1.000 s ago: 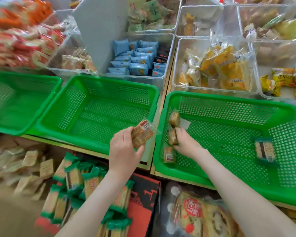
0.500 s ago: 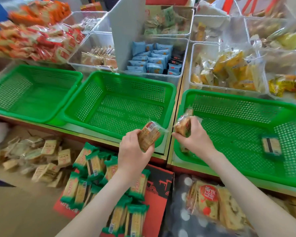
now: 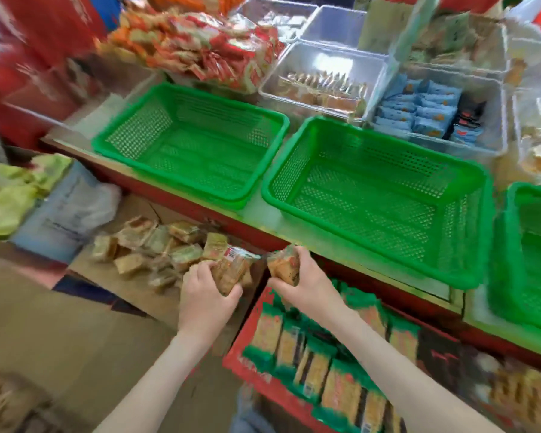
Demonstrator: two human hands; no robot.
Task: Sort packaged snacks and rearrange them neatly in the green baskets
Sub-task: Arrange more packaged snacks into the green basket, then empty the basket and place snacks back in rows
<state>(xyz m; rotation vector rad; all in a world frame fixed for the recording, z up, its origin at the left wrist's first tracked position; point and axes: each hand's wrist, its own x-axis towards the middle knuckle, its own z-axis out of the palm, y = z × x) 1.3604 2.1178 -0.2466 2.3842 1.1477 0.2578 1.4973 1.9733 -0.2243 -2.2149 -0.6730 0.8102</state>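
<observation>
The left hand [image 3: 205, 300] gripped a brown snack in a clear wrapper with a red label [image 3: 233, 268], fingers curled round it. The right hand [image 3: 310, 285] pinched a 2nd clear-wrapped brown snack [image 3: 283, 267] just beside the first. Both packets were held below the shelf's front edge [image 3: 256, 214], outside the 3 green perforated plastic baskets [image 3: 138, 132] [image 3: 289, 170] [image 3: 512, 245] standing side by side on it. Under the left hand lay a heap of similar brown wrapped snacks [image 3: 156, 248]. Under the right arm, green-ended yellow packets [image 3: 313, 367] stood in rows in a red box [image 3: 241, 348]. Behind the baskets, pale blue packets [image 3: 419, 110] sat in a clear plastic bin [image 3: 481, 145].
</observation>
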